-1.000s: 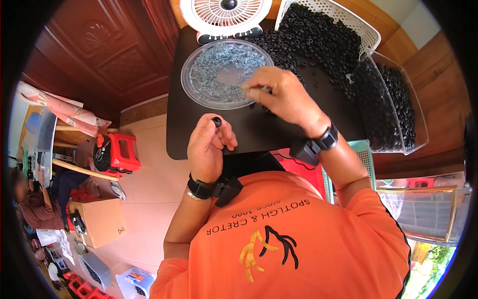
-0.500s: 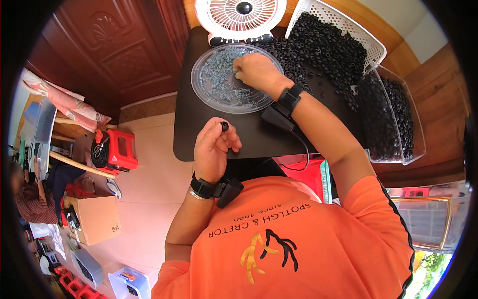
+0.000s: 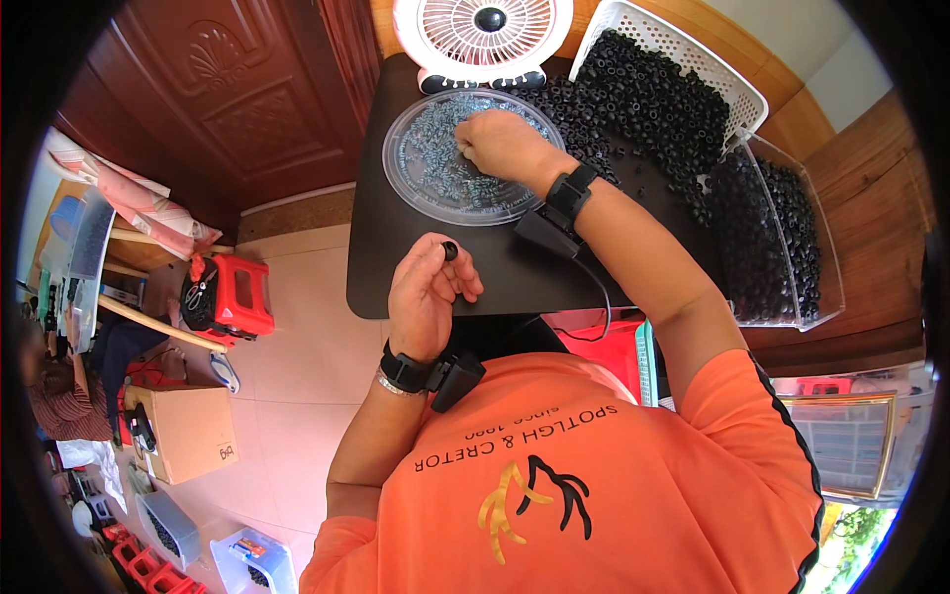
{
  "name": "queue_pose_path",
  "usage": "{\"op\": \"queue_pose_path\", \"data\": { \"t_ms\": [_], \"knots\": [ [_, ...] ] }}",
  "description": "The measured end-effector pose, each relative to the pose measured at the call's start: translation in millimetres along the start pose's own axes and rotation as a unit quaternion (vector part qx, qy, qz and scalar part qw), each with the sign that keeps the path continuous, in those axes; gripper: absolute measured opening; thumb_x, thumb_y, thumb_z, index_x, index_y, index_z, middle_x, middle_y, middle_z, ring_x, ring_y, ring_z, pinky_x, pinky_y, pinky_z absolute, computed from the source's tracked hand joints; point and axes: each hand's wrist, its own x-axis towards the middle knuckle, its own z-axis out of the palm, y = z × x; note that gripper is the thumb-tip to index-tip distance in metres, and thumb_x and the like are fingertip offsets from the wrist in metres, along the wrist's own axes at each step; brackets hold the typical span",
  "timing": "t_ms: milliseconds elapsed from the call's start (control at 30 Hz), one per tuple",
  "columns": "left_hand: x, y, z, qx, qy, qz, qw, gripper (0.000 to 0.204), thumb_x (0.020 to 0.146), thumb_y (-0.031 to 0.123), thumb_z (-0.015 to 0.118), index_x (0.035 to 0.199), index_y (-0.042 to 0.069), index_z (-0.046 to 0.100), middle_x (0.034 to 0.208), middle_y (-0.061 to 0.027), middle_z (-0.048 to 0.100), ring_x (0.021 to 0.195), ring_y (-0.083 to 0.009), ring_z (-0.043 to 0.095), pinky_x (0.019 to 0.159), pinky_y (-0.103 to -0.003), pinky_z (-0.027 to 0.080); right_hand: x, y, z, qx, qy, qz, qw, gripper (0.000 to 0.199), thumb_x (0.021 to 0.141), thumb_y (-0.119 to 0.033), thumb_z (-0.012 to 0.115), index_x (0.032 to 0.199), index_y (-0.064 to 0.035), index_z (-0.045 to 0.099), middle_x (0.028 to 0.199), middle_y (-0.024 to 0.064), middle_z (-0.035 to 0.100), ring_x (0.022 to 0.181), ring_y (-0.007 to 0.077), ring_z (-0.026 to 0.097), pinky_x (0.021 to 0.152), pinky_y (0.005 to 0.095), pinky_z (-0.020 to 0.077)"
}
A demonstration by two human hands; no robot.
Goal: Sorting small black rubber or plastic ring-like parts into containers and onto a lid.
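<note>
Over the near edge of the black table (image 3: 381, 267), my left hand (image 3: 421, 302) grips a small black ring-like piece (image 3: 450, 251) between thumb and fingertip. My right hand (image 3: 517, 148) reaches into a round clear plastic tray (image 3: 392, 176), fingers pinched down among its contents. Many small bluish-grey metal pieces (image 3: 430, 144), possibly screws or inserts, are spread across the tray; their exact kind is too small to tell. Whether a piece is between the right fingertips stays hidden behind the hand. Both wrists carry black straps with box-shaped devices.
A white fan (image 3: 490, 20) stands behind the tray. Loose black pieces (image 3: 653, 89) spill from a tipped white basket (image 3: 740, 99) across the right of the table. Beside them is a clear bin (image 3: 782, 233) of similar pieces. A black cable (image 3: 604, 297) hangs over the front edge.
My right hand has shifted slightly left within the tray, fingers still pinched. The left hand keeps hold of the black piece in nearly the same place.
</note>
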Motion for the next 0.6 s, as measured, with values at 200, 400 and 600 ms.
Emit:
{"op": "queue_pose_path", "data": {
  "t_ms": [200,400,600],
  "knots": [
    [0,2,2,-0.003,0.004,-0.010,1.000,0.023,0.097,0.025,0.042,0.091,0.004,0.051,0.078,-0.0091,0.055,0.068,-0.0203,0.057,0.061,-0.029,0.043,-14,-4,-10,0.027,0.016,0.023,0.999,0.013,0.080,-0.008,0.059,0.092,-0.0041,0.066,0.089,0.0169,0.065,0.082,0.0365,0.062,0.076,0.0422,0.0497],
    [0,0,6,-0.003,0.001,-0.001,1.000,0.025,0.098,0.027,0.041,0.096,0.003,0.050,0.078,-0.0087,0.054,0.068,-0.0195,0.055,0.061,-0.029,0.042,-49,-45,-58,0.366,0.025,0.084,0.926,0.013,0.088,-0.011,0.063,0.094,-0.0004,0.066,0.085,0.0088,0.067,0.078,0.0172,0.063,0.073,0.0307,0.0496],
    [4,-3,21,0.011,-0.023,0.005,1.000,0.027,0.097,0.028,0.041,0.097,0.002,0.051,0.077,-0.0079,0.055,0.067,-0.0182,0.055,0.061,-0.028,0.041,-94,-89,-60,0.577,0.044,0.070,0.812,0.008,0.090,-0.005,0.062,0.088,0.0022,0.064,0.079,0.0030,0.064,0.074,0.0080,0.059,0.069,0.0249,0.0496]
  ]
}}
